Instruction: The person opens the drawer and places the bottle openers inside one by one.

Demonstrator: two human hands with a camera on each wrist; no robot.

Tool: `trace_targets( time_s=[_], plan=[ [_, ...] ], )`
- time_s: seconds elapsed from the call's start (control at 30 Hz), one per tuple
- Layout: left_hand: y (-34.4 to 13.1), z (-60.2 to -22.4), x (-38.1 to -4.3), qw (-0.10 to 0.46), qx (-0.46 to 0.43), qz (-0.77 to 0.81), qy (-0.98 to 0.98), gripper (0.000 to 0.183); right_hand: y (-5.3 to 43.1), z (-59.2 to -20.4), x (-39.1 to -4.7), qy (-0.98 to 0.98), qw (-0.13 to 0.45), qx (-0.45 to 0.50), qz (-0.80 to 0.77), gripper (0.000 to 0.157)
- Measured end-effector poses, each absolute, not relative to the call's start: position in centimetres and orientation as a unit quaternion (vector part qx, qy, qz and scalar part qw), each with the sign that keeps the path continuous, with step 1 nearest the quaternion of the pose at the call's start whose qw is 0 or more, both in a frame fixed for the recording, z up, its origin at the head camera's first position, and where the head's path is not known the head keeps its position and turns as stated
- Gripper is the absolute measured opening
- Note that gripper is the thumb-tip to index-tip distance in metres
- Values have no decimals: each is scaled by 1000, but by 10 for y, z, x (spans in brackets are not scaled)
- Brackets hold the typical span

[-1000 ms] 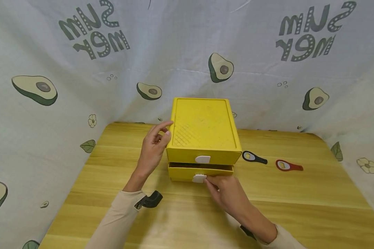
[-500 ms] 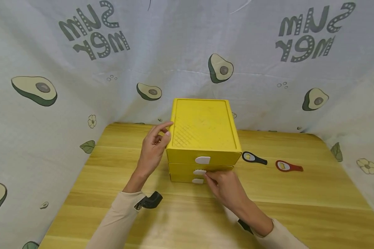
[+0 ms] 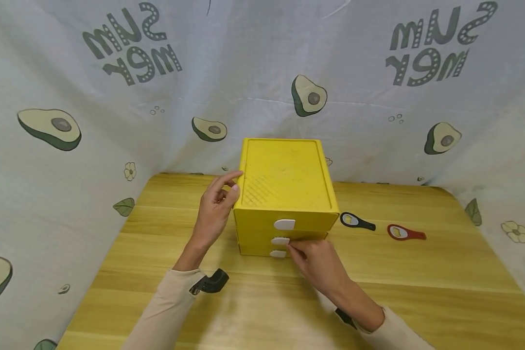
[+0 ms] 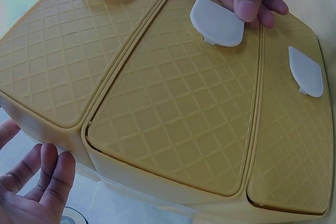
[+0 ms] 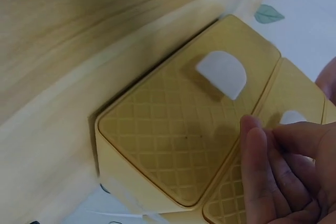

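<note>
A yellow box (image 3: pixel 286 175) stands upright on the wooden tabletop (image 3: pixel 442 291), toward its far edge and around the middle, with the drawer fronts facing the person. It has three drawers, one above another, all pushed in, with thin seams between them; the wrist views show a raised criss-cross pattern on the fronts. Each drawer carries a white tab: the top tab (image 3: pixel 285 224), the middle tab (image 3: pixel 280 241) and the bottom tab (image 3: pixel 277 253). Of the two hands, the right hand (image 3: pixel 320 265) pinches the right edge of the middle tab between thumb and fingers, the wrist coming in from the lower right. The left hand (image 3: pixel 215 206) grasps nothing; its fingers are loosely bent and rest against the left side of the box, the forefinger reaching the upper edge. To the right of the box lie a black tool (image 3: pixel 365 224), close to its front corner, and a red tool (image 3: pixel 407 233) farther right, apart from the black one; both have a rounded head and a narrow handle. Behind, a pale cloth (image 3: pixel 253 63) hangs, printed with avocados, leaves and mirrored lettering.
</note>
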State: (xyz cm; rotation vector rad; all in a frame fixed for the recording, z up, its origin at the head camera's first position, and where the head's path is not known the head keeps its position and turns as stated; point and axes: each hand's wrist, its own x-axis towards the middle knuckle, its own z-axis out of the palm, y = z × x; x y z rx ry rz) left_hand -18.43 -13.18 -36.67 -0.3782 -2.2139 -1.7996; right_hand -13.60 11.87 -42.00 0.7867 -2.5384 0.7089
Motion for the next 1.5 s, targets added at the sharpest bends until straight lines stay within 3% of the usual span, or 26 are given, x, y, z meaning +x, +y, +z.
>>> trace_targets(
  time_s=[0.57,1.07,1.3,1.5],
  plan=[
    [-132,-370,-186,128,-128,-624,-760,34,116,-442,-136,-929,135,245,242,15],
    [-131,-367,-185,133,-126,-622,-761,34,116,-449,-137,-918,189,277,214,19],
    [-131,-368,-186,132,-124,-622,-762,34,114,-447,-135,-920,178,273,216,26],
    [-131,-369,-186,134,-127,-622,-761,33,113,-446,-133,-923,178,271,208,23]
  ],
)
